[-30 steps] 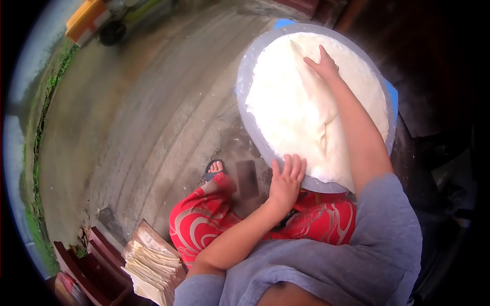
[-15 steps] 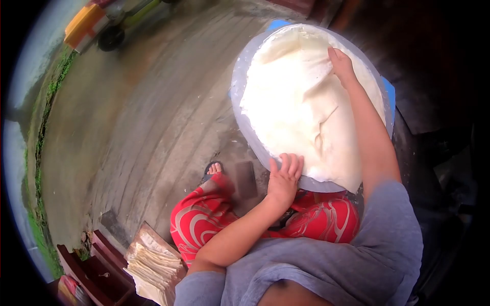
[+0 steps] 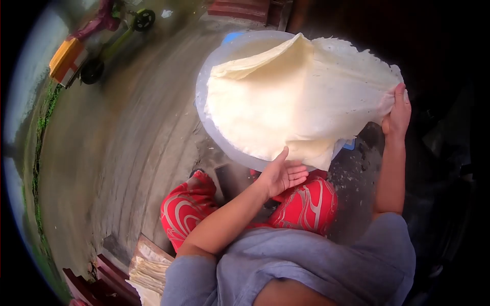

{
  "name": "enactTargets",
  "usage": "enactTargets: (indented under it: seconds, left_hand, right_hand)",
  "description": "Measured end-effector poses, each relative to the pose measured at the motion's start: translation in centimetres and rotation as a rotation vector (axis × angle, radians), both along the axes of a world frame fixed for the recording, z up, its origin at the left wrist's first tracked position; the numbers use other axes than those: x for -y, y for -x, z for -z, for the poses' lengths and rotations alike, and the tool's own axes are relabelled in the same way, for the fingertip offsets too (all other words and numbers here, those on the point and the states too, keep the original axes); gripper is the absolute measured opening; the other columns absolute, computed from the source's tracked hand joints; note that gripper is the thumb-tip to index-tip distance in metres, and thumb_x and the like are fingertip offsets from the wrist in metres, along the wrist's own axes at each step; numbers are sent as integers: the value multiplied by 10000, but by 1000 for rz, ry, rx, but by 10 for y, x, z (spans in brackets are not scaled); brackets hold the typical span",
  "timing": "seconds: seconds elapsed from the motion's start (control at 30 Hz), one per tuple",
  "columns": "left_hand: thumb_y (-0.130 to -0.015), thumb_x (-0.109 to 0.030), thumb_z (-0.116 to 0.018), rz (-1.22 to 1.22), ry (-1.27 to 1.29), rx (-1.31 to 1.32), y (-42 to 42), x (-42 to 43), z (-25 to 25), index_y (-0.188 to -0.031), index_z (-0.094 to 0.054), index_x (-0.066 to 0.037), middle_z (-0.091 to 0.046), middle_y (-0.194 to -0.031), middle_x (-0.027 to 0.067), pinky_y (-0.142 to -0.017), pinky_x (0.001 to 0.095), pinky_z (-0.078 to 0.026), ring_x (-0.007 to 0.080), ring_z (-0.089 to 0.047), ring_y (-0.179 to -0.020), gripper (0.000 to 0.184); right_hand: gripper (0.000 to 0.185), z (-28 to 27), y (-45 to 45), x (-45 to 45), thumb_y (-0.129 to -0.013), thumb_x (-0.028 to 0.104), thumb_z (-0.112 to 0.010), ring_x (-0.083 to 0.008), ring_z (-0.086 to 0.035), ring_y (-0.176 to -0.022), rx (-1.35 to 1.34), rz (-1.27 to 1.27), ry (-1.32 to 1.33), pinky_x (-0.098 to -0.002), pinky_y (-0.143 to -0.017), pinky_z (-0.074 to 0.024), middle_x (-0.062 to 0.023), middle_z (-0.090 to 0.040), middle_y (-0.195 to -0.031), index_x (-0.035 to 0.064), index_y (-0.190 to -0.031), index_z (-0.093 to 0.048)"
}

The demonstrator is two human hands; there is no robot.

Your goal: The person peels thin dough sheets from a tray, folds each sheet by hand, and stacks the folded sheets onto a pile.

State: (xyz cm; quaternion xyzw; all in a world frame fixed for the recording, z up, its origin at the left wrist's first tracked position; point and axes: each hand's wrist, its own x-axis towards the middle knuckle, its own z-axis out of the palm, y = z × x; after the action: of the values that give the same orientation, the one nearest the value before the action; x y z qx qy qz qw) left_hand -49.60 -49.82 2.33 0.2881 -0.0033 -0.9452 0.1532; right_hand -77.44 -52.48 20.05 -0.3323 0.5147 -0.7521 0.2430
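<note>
A large, thin, cream-coloured sheet that looks like dough (image 3: 332,81) spreads over a round grey-white board (image 3: 203,92). My right hand (image 3: 398,112) grips its bunched right edge, and that side is pulled out past the rim. At the far left, another edge of the sheet folds up. Below the near rim is my left hand (image 3: 283,174), palm turned up, fingers stretched out and holding nothing. Its thumb reaches the sheet's near edge; whether it touches cannot be made out.
Blue pieces (image 3: 232,37) stick out from under the board, close above my red-patterned knees. A stack of folded sheets (image 3: 148,273) lies on a wooden board at the lower left, beside dark red wooden pieces (image 3: 115,273). A scooter (image 3: 115,46) stands at the far left.
My right hand has moved right and toward me, drawing the sheet's far part over the right rim. My left hand has turned from palm down on the rim to palm up.
</note>
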Motion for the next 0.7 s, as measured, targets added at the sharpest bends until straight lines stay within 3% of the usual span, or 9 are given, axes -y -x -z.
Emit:
enactTargets:
  seconds: [0.03,0.2,0.27,0.3,0.33,0.43,0.53,0.6,0.7]
  left_hand:
    - [-826,-657,-492,-41,-99,-95,9,-4,-1,-1250,-350,92,-492,-1213,253,-991,477,-415,343,-510,-1140,872]
    - [-819,-645,-515,-203,-340,-198,67,-13,0,-1287,-341,68,-463,-1277,221,-1042,502,-344,352,-425,-1240,871]
    - [-848,-581,-534,-286,-155,-189,83,-14,0,-1285,-389,36,-489,-1285,189,-1049,501,-334,327,-448,-1233,769]
    - [-892,-410,-567,-285,-81,-225,83,-13,-12,-1239,-468,6,-532,-1259,167,-1040,488,-350,302,-500,-1181,550]
    - [-892,-410,-567,-280,-77,-225,87,-11,-21,-1239,-468,6,-532,-1259,167,-1040,488,-350,302,-500,-1181,550]
    - [-883,-189,-588,-275,-89,-303,89,-4,-42,-1256,-472,-16,-523,-1261,143,-1037,450,-350,303,-482,-1175,427]
    - [-876,-192,-604,-281,163,-319,76,-9,-88,-1253,-463,9,-524,-1260,142,-1039,444,-349,292,-483,-1178,450]
    - [-867,-184,-618,-304,209,-319,69,-5,-111,-1232,-475,21,-538,-1240,137,-1038,430,-350,280,-484,-1177,442]
    - [-858,-179,-634,-370,462,-358,54,14,-143,-1217,-493,13,-562,-1203,118,-1031,401,-347,257,-497,-1161,431]
  right_hand:
    - [337,-9,3,-15,-959,310,-510,-141,-590,-947,-13,12,45,-283,-839,-478,-57,-619,-1046,12,-1104,-566]
    - [292,-56,13,-82,-940,319,-537,-117,-575,-896,-28,16,199,-274,-813,-471,-23,-617,-972,39,-1006,-588]
    - [311,-71,15,-105,-944,338,-520,-123,-574,-899,-61,42,267,-280,-823,-469,-23,-615,-973,41,-1011,-584]
    - [325,-80,19,-117,-948,349,-506,-129,-576,-906,-93,-29,301,-284,-830,-469,-25,-615,-980,42,-1020,-581]
    - [339,-87,26,-129,-952,361,-491,-135,-577,-912,-120,-101,334,-289,-836,-469,-28,-616,-987,42,-1029,-578]
    - [370,-100,54,-155,-957,393,-465,-163,-584,-951,-77,-78,392,-306,-873,-467,-35,-619,-1022,55,-1065,-571]
    - [410,-116,103,-182,-973,406,-419,-208,-548,-1064,-82,9,446,-360,-946,-437,-65,-583,-1143,58,-1153,-541]
    - [403,-137,86,-170,-993,369,-379,-231,-528,-1111,-116,314,470,-389,-975,-419,-83,-566,-1186,44,-1181,-525]
    - [392,-156,63,-138,-994,340,-387,-225,-510,-1141,-108,458,444,-373,-1003,-395,-81,-560,-1204,33,-1204,-511]
